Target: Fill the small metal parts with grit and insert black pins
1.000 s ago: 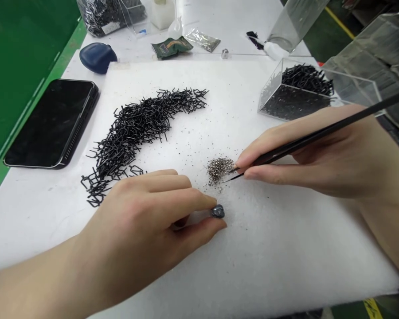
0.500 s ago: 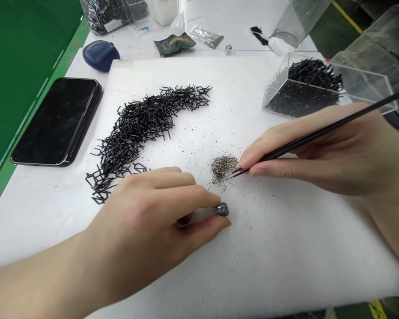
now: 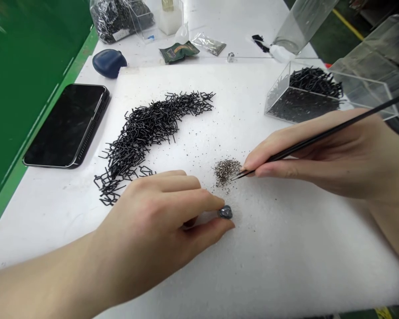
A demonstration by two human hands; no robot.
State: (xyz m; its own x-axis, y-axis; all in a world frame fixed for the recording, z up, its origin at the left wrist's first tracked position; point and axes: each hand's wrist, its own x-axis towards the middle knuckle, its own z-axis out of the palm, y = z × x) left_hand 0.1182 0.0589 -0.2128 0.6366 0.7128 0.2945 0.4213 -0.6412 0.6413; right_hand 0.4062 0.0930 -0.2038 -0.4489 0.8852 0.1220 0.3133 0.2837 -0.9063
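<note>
Fingers [image 3: 262,148] closed on tweezers [image 3: 319,135], tips at the grain pile [image 3: 226,170]

Grain pile on the white sheet [image 3: 292,261], just left of the right hand [image 3: 335,170], which is the nearer of the two. Tweezers' long axis slants from upper right down to the pile's right edge; whether the tips pinch a grain, too small to tell. Left hand [image 3: 162,212] grips a small dark piece [image 3: 225,212] between thumb and forefinger, just on the pile's near side. Pose: left forearm in from lower left, back of hand up; right in a pen-like hold.
</note>
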